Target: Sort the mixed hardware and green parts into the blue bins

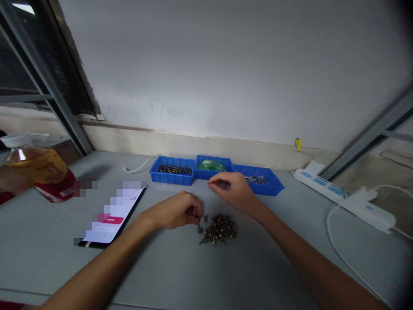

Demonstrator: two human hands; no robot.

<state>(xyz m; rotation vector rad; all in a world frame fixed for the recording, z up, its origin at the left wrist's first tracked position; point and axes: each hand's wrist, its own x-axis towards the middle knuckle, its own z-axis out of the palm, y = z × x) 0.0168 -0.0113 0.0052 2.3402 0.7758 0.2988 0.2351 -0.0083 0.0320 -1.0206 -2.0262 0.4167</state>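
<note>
My left hand [184, 210] is closed in a pinch at the left edge of a pile of small brass-coloured metal fittings [222, 227]. A small metal part [199, 227] shows right under its fingertips. Beyond the pile, my right hand [234, 189] is raised in front of the blue bins, thumb and forefinger brought together. Whatever may be between those fingertips is too small to make out. One loose fitting [205, 219] stands between the left fingers and the pile.
Along the wall sit a blue bin of small dark metal parts [155, 177], a blue bin with a green bag [201, 174] and a blue bin of silvery pins [274, 189]. A tablet [112, 219] and a bottle [48, 172] lie left; a power strip [342, 196] is right.
</note>
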